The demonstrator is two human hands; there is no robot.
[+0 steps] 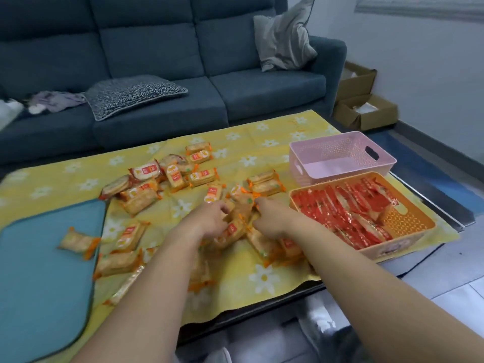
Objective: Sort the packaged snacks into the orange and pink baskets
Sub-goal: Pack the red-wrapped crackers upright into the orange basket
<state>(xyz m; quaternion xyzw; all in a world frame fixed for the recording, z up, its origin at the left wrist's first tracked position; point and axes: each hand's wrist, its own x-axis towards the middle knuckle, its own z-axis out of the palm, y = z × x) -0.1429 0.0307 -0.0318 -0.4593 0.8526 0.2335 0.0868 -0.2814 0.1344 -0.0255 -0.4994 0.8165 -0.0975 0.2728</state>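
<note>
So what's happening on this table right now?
A person is mid-sort. Their left grip and right grip are both curled round orange-wrapped packets in the middle pile on the yellow cloth. More of these lie scattered across the cloth. The orange basket at right holds red packets; the pink basket behind it shows nothing inside yet.

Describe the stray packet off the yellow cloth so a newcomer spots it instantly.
Find the teal mat at the left, beside the yellow flowered cloth. One orange-edged snack packet lies on the mat near its right edge. It alone lies on teal, not on the cloth.
</note>
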